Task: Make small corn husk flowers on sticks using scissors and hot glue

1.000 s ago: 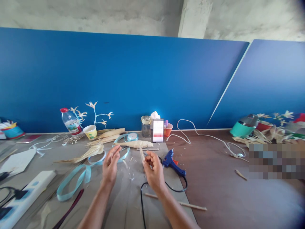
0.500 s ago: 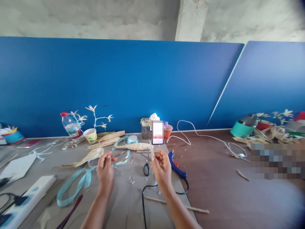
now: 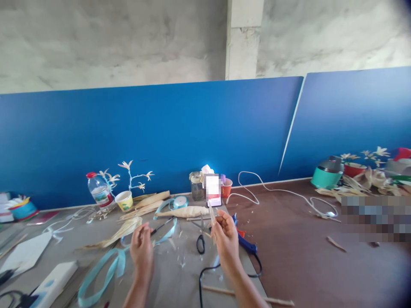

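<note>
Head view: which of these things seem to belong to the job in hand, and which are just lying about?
Likely part of the job:
- pale strip in the right hand
- scissors
- blue glue gun
- light-blue ribbon

Apparently just lying about:
- red-capped bottle
- white cable
- teal container

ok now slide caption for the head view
Right hand pinching a pale strip, left hand apart, at a worktable with blue glue gun and light-blue ribbon.

Head-worn view, looking forward and down across flat grey-and-brown tabletop (image 3: pixel 298 273), facing smooth blue partition panel (image 3: pixel 160 132); rough grey concrete wall (image 3: pixel 112 42) beyond. Bare left hand (image 3: pixel 142 248), right hand (image 3: pixel 227 239) near, low in view.
</note>
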`<state>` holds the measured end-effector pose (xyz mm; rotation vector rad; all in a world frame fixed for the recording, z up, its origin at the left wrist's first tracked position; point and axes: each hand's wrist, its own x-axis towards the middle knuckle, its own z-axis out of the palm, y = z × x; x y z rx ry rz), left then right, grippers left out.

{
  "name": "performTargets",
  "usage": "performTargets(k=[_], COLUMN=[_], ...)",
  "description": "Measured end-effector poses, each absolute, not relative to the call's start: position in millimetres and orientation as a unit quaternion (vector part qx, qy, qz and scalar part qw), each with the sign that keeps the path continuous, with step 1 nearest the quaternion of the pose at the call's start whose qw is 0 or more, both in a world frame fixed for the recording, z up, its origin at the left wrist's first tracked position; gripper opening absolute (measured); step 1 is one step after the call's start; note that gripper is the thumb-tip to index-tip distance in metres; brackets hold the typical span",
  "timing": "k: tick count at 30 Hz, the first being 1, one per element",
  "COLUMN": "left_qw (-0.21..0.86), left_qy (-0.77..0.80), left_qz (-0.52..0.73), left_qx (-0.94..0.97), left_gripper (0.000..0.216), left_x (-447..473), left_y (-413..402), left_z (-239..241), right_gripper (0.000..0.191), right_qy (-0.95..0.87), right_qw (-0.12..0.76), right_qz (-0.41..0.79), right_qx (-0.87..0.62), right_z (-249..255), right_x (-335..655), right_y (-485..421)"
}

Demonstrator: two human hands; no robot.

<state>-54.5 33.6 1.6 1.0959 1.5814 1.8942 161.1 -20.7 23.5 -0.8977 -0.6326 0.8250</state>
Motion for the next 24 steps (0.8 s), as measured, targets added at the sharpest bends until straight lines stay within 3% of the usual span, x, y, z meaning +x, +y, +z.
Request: performTargets(k=[3, 5, 11, 15, 20, 24], left_qw=[0.127, 0.128, 0.404, 0.498, 0.606, 0.664], left_qy=[0.617, 0.616, 0.431, 0.327, 0.258, 0.216], left_qz=[0.621, 0.612, 0.729, 0.741, 0.701, 0.671], left_qx=[0.467, 0.480, 0.346, 0.311, 0.273, 0.251], left_gripper=[0.023, 0.024, 0.026, 0.028, 0.026, 0.022], left_x=[-61, -62, -46, -39, -39, -39], left_y=[37, 37, 30, 23, 20, 17], left_z=[-3, -3, 8, 16, 19, 22], right_gripper=[0.040, 0.042, 0.041, 0.042, 0.016, 0.011], right_qy=[-0.275, -0.264, -0.313, -0.347, -0.336, -0.267], right_qw=[0.781, 0.782, 0.760, 0.726, 0.679, 0.669], right_qz=[0.379, 0.387, 0.430, 0.475, 0.539, 0.603], right_qx=[-0.413, -0.411, -0.373, -0.357, -0.368, -0.342], right_z=[23, 24, 23, 21, 14, 9], right_x=[164, 165, 152, 135, 125, 125], right_y=[-20, -19, -22, -25, -25, -22])
